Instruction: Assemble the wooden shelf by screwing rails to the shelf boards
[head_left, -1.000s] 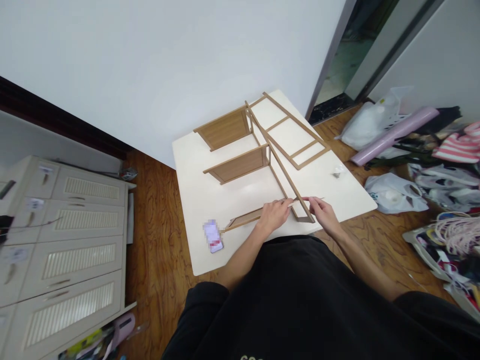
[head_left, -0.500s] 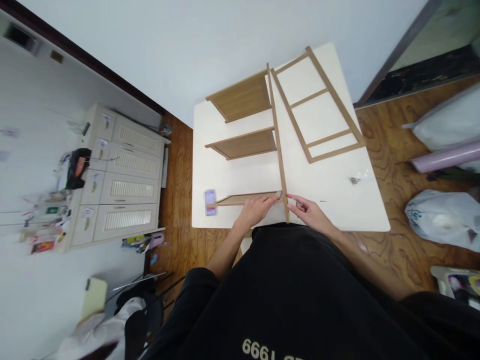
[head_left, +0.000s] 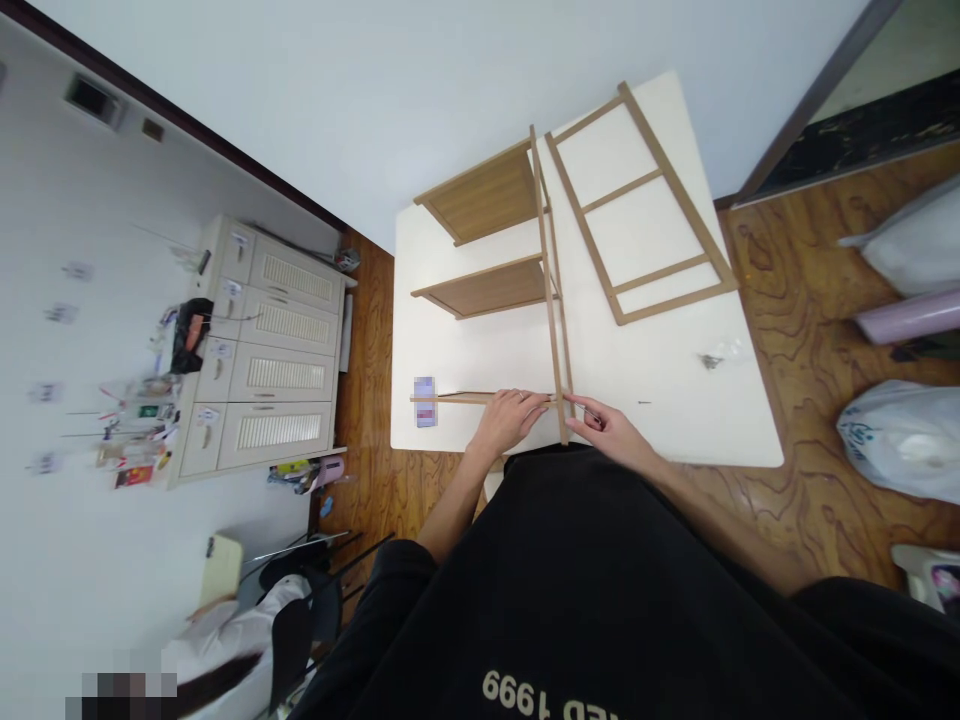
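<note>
Head view. Left hand (head_left: 511,420): fingers together, bent over the near shelf panel (head_left: 465,399) close to its right end, appearing to grip it; thumb contact not clear. Right hand (head_left: 606,432): thumb and forefinger pinching a slim metal piece (head_left: 591,411), too small to identify, at the outer face of the side frame (head_left: 551,300). The frame stands between the two hands, the panel's end meeting it there.

Beyond the left hand, the middle shelf panel (head_left: 484,288) and far shelf panel (head_left: 484,195) both meet the same frame. Left of the left hand, a phone (head_left: 425,410) lies under the near panel's free end. Right of the right hand, a screw (head_left: 644,403); farther right, a small clear bag (head_left: 711,361). Beyond the right hand, a second side frame (head_left: 622,191) lies flat on the white table (head_left: 480,350).

Judgement: step in hand looks like fastening the near panel to the frame. Next move calls for the left steadying the joint, the right keeping its piece aligned.
</note>
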